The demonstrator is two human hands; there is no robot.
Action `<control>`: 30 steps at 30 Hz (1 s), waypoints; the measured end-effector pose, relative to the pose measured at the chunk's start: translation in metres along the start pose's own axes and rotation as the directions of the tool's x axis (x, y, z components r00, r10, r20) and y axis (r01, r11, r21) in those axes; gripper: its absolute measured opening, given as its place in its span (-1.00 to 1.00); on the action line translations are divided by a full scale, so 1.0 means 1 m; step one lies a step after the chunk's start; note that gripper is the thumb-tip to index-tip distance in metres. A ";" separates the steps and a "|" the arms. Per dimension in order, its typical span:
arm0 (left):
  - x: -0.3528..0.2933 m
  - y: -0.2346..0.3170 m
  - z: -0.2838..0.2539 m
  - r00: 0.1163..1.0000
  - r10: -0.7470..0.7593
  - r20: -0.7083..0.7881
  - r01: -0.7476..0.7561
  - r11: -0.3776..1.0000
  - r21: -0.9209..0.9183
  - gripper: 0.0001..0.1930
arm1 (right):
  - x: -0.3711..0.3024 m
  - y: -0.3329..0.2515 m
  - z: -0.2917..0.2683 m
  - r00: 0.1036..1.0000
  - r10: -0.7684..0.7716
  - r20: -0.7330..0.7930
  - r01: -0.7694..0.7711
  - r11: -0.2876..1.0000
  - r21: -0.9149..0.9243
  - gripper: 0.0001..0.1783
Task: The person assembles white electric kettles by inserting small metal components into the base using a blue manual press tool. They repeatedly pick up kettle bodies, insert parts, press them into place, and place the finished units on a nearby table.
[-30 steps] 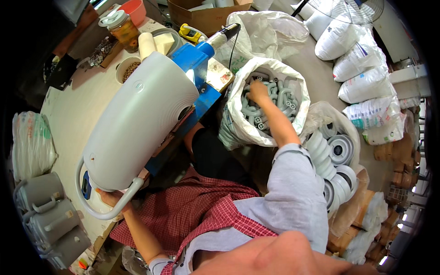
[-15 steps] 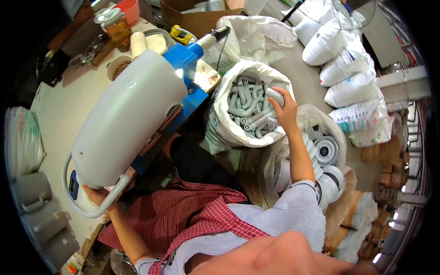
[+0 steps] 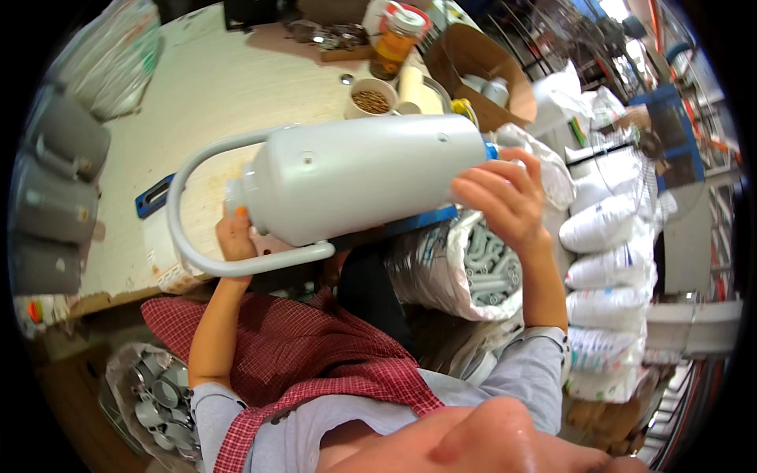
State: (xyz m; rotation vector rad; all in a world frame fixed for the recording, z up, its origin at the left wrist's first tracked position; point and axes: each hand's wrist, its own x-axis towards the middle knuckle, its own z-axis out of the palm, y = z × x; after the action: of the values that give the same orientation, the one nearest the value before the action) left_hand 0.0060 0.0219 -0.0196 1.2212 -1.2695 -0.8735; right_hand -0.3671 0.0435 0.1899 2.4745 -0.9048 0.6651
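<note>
A grey thermos flask body (image 3: 371, 177) lies nearly level above the worktable, with its neck to the left. A curved grey carrying handle (image 3: 177, 197) loops out past the neck. My left hand (image 3: 236, 240) grips the neck from below, inside the loop. My right hand (image 3: 505, 193) is at the flask's bottom end, its fingers bent and pointing left. Its fingertips overlap the flask's edge. A small pale piece shows between the fingers, but I cannot make out what it is. Just below that hand, a white sack (image 3: 451, 272) holds several curved grey handles (image 3: 490, 264).
The pale worktable (image 3: 189, 87) bears a blue-framed tool (image 3: 154, 195), a cup of small brass-coloured parts (image 3: 371, 101) and a jar (image 3: 397, 43). Grey flask bodies (image 3: 59, 189) stand at the left. White sacks (image 3: 603, 264) line the right. A cardboard box (image 3: 473, 59) stands behind.
The flask has swung from a steep slant to nearly level. My right hand has come from above the sack, where it held a grey piece, to the flask's bottom. The view has turned.
</note>
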 end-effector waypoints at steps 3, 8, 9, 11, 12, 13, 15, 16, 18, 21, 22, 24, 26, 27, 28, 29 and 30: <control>0.001 0.016 0.011 0.998 0.055 0.016 -0.054 0.995 -0.085 -0.57 | 0.035 -0.012 0.031 0.997 -0.058 0.056 0.050 0.989 0.138 -0.78; 0.006 0.029 0.011 0.958 0.285 0.032 -0.284 0.959 -0.016 -0.62 | 0.022 0.006 0.032 0.990 0.040 0.135 -0.092 0.909 0.406 -0.80; 0.007 0.034 0.009 0.947 0.316 0.056 -0.318 0.948 0.015 -0.62 | 0.029 0.007 0.029 0.989 0.088 0.122 -0.133 0.889 0.439 -0.77; 0.011 0.038 0.007 0.935 0.351 0.049 -0.353 0.935 0.035 -0.62 | 0.051 0.004 0.032 0.886 0.447 0.127 -0.462 0.821 0.335 -0.71; 0.011 0.037 0.009 0.931 0.362 0.049 -0.364 0.931 0.026 -0.62 | 0.079 -0.006 0.035 0.869 0.438 0.230 -0.494 0.790 0.363 -0.61; 0.013 0.035 0.009 0.925 0.379 0.039 -0.380 0.925 0.028 -0.62 | 0.107 -0.012 0.046 0.853 0.410 0.323 -0.516 0.760 0.395 -0.50; 0.015 0.029 0.014 0.918 0.397 0.014 -0.397 0.917 0.023 -0.60 | 0.117 -0.026 0.073 0.803 0.355 0.479 -0.491 0.850 0.192 -0.43; 0.016 0.027 0.015 0.911 0.411 0.015 -0.412 0.911 0.028 -0.59 | 0.116 -0.026 0.076 0.824 0.344 0.449 -0.482 0.844 0.237 -0.49; 0.016 0.030 0.015 0.908 0.419 0.016 -0.419 0.907 0.031 -0.56 | 0.121 -0.025 0.069 0.864 0.296 0.407 -0.432 0.850 0.300 -0.57; 0.015 0.027 0.011 0.917 0.397 0.037 -0.399 0.916 0.052 -0.55 | 0.142 -0.030 0.047 0.920 0.123 0.373 -0.255 0.909 0.329 -0.61; 0.015 0.028 0.010 0.915 0.402 0.036 -0.404 0.914 0.045 -0.56 | 0.150 -0.035 0.042 0.925 0.029 0.380 -0.152 0.942 0.298 -0.60; 0.018 0.028 0.010 0.907 0.420 0.028 -0.421 0.906 0.041 -0.56 | 0.162 -0.045 0.038 0.912 -0.104 0.398 0.009 0.972 0.233 -0.59; 0.017 0.030 0.009 0.907 0.418 0.048 -0.420 0.907 0.033 -0.57 | 0.163 -0.050 0.043 0.889 -0.125 0.440 0.042 0.980 0.194 -0.61; 0.017 0.029 0.010 0.906 0.420 0.046 -0.422 0.905 0.044 -0.56 | 0.164 -0.051 0.046 0.877 -0.138 0.460 0.061 0.982 0.178 -0.62; 0.016 0.026 0.010 0.905 0.422 0.044 -0.424 0.904 0.057 -0.56 | 0.162 -0.050 0.050 0.879 -0.147 0.454 0.073 0.982 0.176 -0.64; 0.016 0.025 0.011 0.905 0.424 0.041 -0.426 0.902 0.070 -0.56 | 0.163 -0.050 0.050 0.879 -0.153 0.451 0.079 0.981 0.178 -0.64; 0.016 0.025 0.012 0.898 0.440 0.018 -0.440 0.896 0.057 -0.56 | 0.161 -0.050 0.051 0.880 -0.156 0.449 0.080 0.980 0.184 -0.63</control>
State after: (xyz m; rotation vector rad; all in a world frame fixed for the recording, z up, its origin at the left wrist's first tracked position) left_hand -0.0067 0.0092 0.0068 0.9191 -1.5081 -0.5077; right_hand -0.2097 -0.0258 0.2294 2.8706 -0.8760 0.0994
